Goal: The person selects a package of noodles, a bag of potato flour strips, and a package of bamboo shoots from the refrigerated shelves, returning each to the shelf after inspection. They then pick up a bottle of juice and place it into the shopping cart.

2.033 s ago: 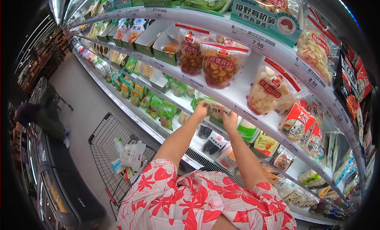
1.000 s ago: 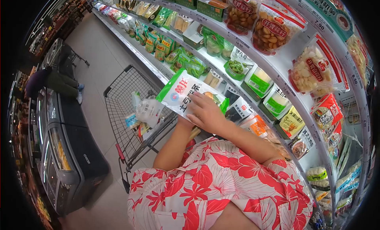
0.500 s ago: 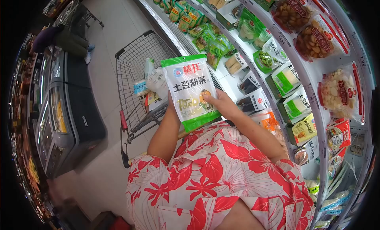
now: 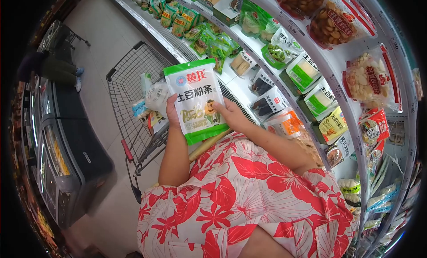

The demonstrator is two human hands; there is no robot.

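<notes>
A white and green noodle packet [image 4: 194, 98] is held upright in front of the body, its printed front facing the camera. My left hand [image 4: 172, 112] grips its left edge, with the fingers partly hidden behind it. My right hand [image 4: 232, 115] holds the right edge, thumb lying over the printed cartoon figure. Just beyond the packet stands a wire shopping cart [image 4: 122, 96] with a white bag [image 4: 157, 98] and other packages in it.
A refrigerated shelf unit [image 4: 249, 87] with bagged and boxed foods curves along the right. At the left are a dark freezer chest [image 4: 84, 147] and, farther back, a person in green trousers [image 4: 60, 70] beside another cart [image 4: 55, 38].
The packet and both hands sit slightly farther left in the view, and more of my left hand's fingers show. The shelves, cart and freezer have also shifted left as the camera turned.
</notes>
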